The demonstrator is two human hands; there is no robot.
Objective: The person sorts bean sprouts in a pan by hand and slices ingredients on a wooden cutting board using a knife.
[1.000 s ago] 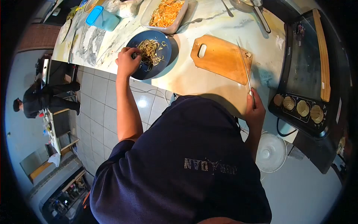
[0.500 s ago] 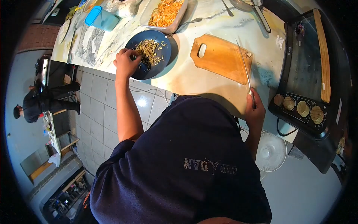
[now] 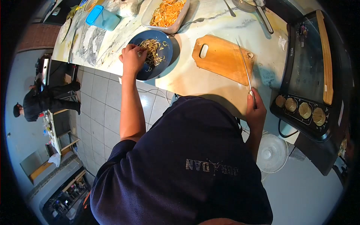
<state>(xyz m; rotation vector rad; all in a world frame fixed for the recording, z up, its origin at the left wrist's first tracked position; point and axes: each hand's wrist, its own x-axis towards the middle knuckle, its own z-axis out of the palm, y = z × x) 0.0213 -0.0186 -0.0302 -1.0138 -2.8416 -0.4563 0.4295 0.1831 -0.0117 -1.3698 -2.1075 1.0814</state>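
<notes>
The wooden cutting board (image 3: 223,58) lies on the marbled desk (image 3: 183,80), its handle slot toward the left. Left of the board stands a dark blue bowl (image 3: 162,65), apart from it, with a loose heap of thin, yellow-brown sprouts (image 3: 153,50) inside. The left hand (image 3: 132,59) reaches over the bowl's side farthest from the board; its fingers are bent and drawn close together at the edge of the heap, and whether any strands are pinched between them I cannot tell.

The right hand (image 3: 256,107) is just off the board's near right corner, its fingers closed around the handle of a long knife (image 3: 245,67). The blade runs away from the person across the board's right end; whether it touches the wood or sits slightly above it is unclear. A small pale scrap (image 3: 250,55) is by the blade at the board's far right corner.

Beyond the board and to its left is a clear plastic container (image 3: 173,29) of orange shreds (image 3: 165,13), and farther left a blue-lidded container (image 3: 107,21). Beyond the board's right part lie a utensil handle (image 3: 230,10) and a pan (image 3: 265,21). A black oven (image 3: 307,63) stands to the board's right, and well apart on its left, in the background, is another person (image 3: 33,105) in dark clothing.
</notes>
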